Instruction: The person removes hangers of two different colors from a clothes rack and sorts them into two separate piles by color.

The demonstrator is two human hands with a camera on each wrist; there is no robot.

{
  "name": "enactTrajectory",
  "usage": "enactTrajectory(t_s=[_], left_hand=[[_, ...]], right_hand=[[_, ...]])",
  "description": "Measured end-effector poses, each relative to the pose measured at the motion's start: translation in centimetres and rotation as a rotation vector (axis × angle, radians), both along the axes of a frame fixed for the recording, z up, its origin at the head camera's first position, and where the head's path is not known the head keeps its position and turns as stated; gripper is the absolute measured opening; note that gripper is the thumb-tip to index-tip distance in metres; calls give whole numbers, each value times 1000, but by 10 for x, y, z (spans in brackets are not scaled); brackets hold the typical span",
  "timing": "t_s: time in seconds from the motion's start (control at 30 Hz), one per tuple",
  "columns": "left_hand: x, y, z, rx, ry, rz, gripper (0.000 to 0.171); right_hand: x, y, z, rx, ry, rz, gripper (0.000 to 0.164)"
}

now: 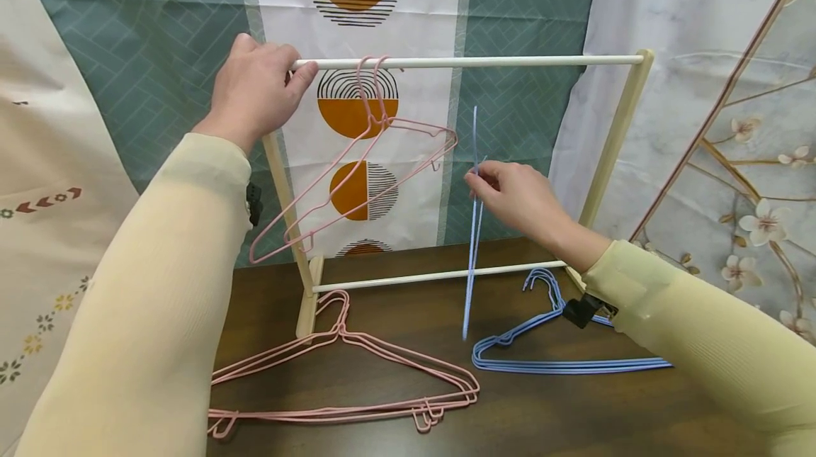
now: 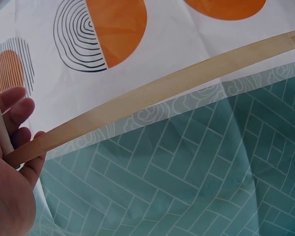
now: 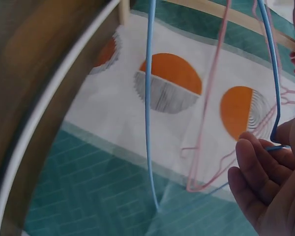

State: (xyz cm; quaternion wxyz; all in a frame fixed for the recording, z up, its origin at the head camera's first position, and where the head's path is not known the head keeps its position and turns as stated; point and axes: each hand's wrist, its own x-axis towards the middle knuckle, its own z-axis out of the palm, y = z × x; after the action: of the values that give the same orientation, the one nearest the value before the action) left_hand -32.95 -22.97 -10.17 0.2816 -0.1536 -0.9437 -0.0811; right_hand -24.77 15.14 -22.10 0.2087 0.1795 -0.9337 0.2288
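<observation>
My left hand [image 1: 258,85] grips the upper left corner of a hanger rack, whose white top rail [image 1: 510,61] runs to the right. In the left wrist view its fingers curl round the corner where the wooden post [image 2: 152,93] begins. Two pink hangers [image 1: 383,122] hang from the rail just right of this hand. My right hand [image 1: 523,195] pinches a blue hanger [image 1: 472,258] near its neck, below the rail and apart from it. That hanger appears edge-on in the head view; the right wrist view shows its blue wire [image 3: 148,98] more broadly.
Several pink hangers [image 1: 343,329] lie stacked on the dark wooden table [image 1: 523,414] at the front left. Several blue hangers [image 1: 574,368] lie at the right, partly hidden by my right arm. A white lower rail [image 1: 401,278] joins the rack's feet. Patterned cloth [image 1: 523,3] hangs behind.
</observation>
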Motion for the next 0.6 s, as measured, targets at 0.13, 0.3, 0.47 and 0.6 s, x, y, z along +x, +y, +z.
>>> enactTrajectory(t_s=[0.13,0.3,0.47,0.6], left_hand=[[-1,1,1,-2,-1,1,57],[-2,1,2,-8,3,2,56],[-2,1,1,-10,2,4,57],[-2,1,1,-11,1,7,57]], right_hand=[[4,12,-12,15,-18,8,37],[7,29,-27,34,-52,14,35],[10,44,-40,26,-112,26,32],[11,56,-47,-13,-171,47,29]])
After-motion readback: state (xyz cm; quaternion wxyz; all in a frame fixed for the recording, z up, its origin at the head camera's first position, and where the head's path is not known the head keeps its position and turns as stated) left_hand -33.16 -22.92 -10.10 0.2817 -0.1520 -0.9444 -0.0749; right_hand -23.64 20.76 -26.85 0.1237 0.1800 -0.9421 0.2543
